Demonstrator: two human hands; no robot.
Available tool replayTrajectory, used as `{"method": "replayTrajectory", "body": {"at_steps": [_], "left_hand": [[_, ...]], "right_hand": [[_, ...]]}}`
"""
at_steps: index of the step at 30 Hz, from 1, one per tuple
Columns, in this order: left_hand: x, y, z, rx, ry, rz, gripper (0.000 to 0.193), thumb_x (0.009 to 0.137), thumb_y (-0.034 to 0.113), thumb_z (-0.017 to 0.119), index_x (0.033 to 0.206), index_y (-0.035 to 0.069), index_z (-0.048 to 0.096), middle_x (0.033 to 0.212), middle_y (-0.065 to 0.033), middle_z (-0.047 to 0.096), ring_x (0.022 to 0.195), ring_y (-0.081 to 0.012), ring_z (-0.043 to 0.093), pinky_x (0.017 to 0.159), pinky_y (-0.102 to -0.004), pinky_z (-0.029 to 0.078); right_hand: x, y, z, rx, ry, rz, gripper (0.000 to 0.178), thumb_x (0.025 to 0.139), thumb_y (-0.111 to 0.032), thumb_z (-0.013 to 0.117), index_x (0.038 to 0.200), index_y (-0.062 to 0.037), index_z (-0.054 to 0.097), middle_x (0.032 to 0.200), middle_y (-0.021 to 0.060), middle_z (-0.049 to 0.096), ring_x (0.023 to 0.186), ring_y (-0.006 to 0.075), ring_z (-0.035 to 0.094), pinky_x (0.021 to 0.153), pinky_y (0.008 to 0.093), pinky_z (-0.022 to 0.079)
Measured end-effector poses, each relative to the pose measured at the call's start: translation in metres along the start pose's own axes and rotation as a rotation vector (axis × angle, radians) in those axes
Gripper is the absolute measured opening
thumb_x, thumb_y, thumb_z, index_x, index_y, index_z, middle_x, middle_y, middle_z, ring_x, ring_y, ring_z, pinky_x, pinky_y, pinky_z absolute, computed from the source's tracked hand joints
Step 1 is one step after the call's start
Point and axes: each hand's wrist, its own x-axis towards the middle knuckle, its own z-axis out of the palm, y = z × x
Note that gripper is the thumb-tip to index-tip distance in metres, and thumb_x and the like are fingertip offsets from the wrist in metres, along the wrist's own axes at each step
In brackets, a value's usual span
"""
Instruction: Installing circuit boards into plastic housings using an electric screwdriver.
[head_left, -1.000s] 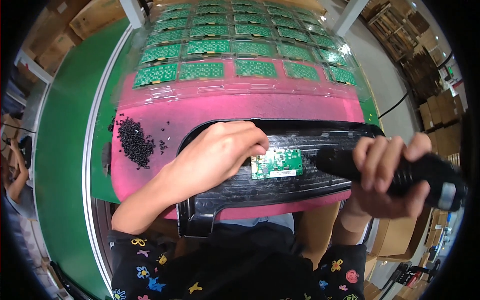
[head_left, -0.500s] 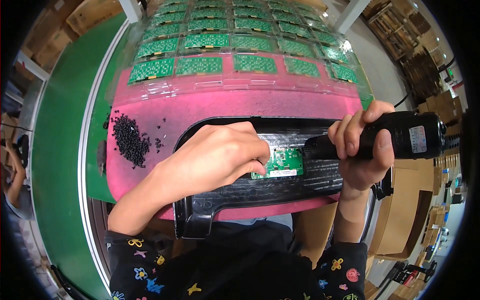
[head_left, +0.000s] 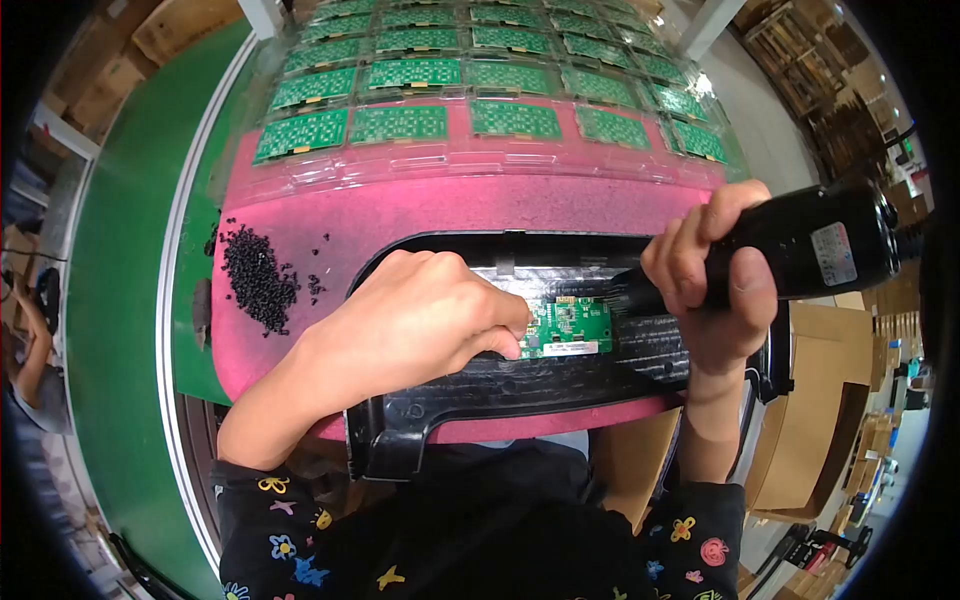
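A green circuit board (head_left: 572,325) with a white label strip lies inside a long black plastic housing (head_left: 470,393). My left hand (head_left: 420,310) comes over the housing from the left, thumb and fingers closed at the board's left end; the fingertips are partly hidden. In my right hand (head_left: 715,270) is a black electric screwdriver (head_left: 800,240), its fingers wrapped round the body. The tool lies slanted, its narrower front pointing left at the board's right end. Its tip is not clear to see.
A heap of small black screws (head_left: 258,280) lies on the pink mat (head_left: 290,210) at the left. Beyond the housing, clear plastic trays (head_left: 420,165) hold rows of green circuit boards (head_left: 515,119). An open cardboard box (head_left: 815,430) stands at the lower right.
The screwdriver's rear end has risen and swung slightly right, so the tool slants more. My left hand has drawn back slightly to the left, baring more of the board.
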Motion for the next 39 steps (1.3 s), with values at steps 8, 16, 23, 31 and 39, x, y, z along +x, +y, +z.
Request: {"method": "replayTrajectory", "body": {"at_steps": [8,16,23,31,39], "left_hand": [[0.0,-0.003,0.002,-0.026,0.046,0.015,0.022,0.076,0.024,0.076,0.09,0.008,0.072,0.079,-0.0084,0.071,0.075,-0.0292,0.068,0.064,-0.0379,0.052],[0.006,-0.008,0.007,-0.283,0.253,0.215,0.021,0.074,0.013,0.079,0.086,0.002,0.065,0.075,-0.0093,0.064,0.065,-0.0266,0.062,0.056,-0.0349,0.047],[0.005,-0.008,0.006,-0.335,0.271,0.288,0.02,0.074,0.011,0.079,0.085,0.003,0.064,0.072,-0.007,0.061,0.061,-0.0226,0.058,0.054,-0.0318,0.046],[0.006,-0.013,0.006,-0.319,0.282,0.291,0.019,0.074,0.01,0.078,0.084,0.002,0.064,0.075,-0.009,0.066,0.069,-0.0264,0.066,0.058,-0.0343,0.049],[0.003,-0.018,0.003,-0.057,0.496,0.135,0.015,0.074,0.01,0.076,0.082,0.002,0.065,0.073,-0.0124,0.065,0.068,-0.0321,0.064,0.062,-0.0392,0.049]], "right_hand": [[-0.007,-0.002,0.015,-0.1,0.147,-0.067,0.036,0.091,-0.038,0.053,0.106,-0.0068,0.045,0.056,-0.002,0.04,0.045,0.0088,0.036,0.049,0.0262,0.033],[-0.015,-0.043,0.047,0.305,0.002,-0.291,0.035,0.093,-0.04,0.058,0.101,-0.0111,0.039,0.06,-0.0026,0.05,0.045,0.0075,0.047,0.054,0.024,0.039],[-0.018,-0.034,0.056,0.247,0.024,-0.348,0.044,0.086,-0.044,0.067,0.101,-0.0123,0.04,0.058,-0.0037,0.052,0.045,0.007,0.05,0.052,0.0226,0.041],[-0.012,-0.03,0.056,0.216,-0.042,-0.32,0.045,0.085,-0.046,0.068,0.099,-0.0127,0.042,0.057,-0.0042,0.051,0.041,0.0077,0.047,0.047,0.0241,0.038],[0.001,0.003,0.051,0.069,-0.024,-0.069,0.046,0.091,-0.052,0.053,0.103,-0.0086,0.041,0.058,-0.0015,0.044,0.043,0.0092,0.039,0.051,0.0269,0.036]]}}
